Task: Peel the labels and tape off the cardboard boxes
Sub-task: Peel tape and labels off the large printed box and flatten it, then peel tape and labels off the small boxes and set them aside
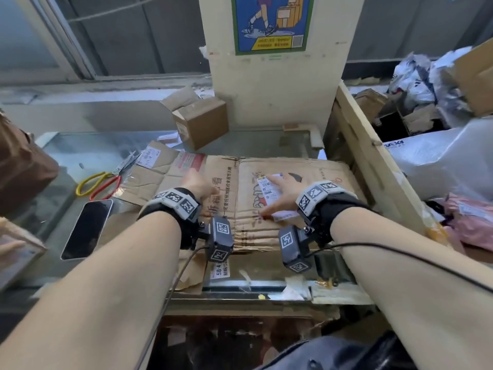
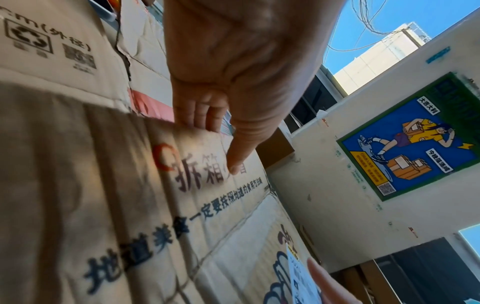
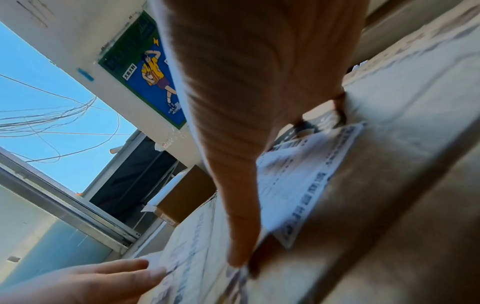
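A flattened printed cardboard box (image 1: 248, 231) lies across the table. A white shipping label (image 1: 268, 186) is stuck on its right panel. My right hand (image 1: 280, 194) lies over the label with fingers spread and straight, its thumb stretched out to the near-left. In the right wrist view the label (image 3: 306, 174) shows a slightly lifted near corner beside the thumb. In the left wrist view the label's edge (image 2: 302, 275) stands up off the box. My left hand (image 1: 198, 184) presses on the left panel, thumb tip and fingers touching the cardboard (image 2: 103, 185).
Scissors (image 1: 98, 182) and a phone (image 1: 86, 229) lie to the left. A small closed box (image 1: 200, 122) sits behind. More labels (image 1: 149, 156) are on a second flattened box. A wooden crate wall (image 1: 373, 156) and plastic bags (image 1: 440, 156) crowd the right.
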Available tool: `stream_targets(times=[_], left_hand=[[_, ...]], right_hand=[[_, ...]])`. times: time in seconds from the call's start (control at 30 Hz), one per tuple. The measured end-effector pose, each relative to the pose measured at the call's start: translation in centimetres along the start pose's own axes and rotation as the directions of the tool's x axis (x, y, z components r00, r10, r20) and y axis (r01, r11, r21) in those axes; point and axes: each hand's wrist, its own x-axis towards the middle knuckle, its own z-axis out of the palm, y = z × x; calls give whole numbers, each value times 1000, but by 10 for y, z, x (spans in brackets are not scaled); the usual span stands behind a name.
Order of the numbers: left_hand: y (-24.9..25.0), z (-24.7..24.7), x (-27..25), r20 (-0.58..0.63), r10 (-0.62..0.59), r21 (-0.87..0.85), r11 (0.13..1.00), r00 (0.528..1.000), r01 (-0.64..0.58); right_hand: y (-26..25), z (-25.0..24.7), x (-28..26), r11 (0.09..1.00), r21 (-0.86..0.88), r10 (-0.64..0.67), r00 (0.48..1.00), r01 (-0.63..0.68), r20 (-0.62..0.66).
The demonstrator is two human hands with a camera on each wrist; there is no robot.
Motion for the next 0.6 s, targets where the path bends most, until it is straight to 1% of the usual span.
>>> stream_targets(times=[0.07,0.1,0.17,0.23,0.3,0.4,0.47,0.53,0.57,0.6], left_hand=[[-10,-3,5,-62,-30,32,999,998,32],[-15,-6,5,-117,-36,70,997,993,44],[-25,-13,4,-226,-40,139,988,973,73],[-33,-20,3,-305,-89,191,970,948,153],[-42,-28,1,-335,-140,218,951,932,221],[-50,-37,-7,-375,-221,205,927,900,313],[-56,-39,-14,-389,-288,184,906,875,380],[-64,-41,-17,-398,-338,159,890,853,427],[-69,-42,-17,-405,-384,150,867,830,475],[-73,-44,-23,-378,-424,123,858,823,499]], right_hand=[[1,3,6,1000,-6,9,998,-9,65],[1,5,8,1000,-22,19,996,-18,92],[2,9,12,993,-104,59,992,-48,108],[-1,10,15,984,-162,89,989,-70,115],[-6,7,16,981,-178,101,988,-80,117],[-16,3,16,980,-185,103,988,-80,117],[-25,2,10,970,-236,71,995,-52,73],[-36,0,2,944,-330,-22,999,11,-32],[-40,0,-1,924,-380,-82,994,49,-72],[-44,1,-4,907,-412,-128,989,86,-76]])
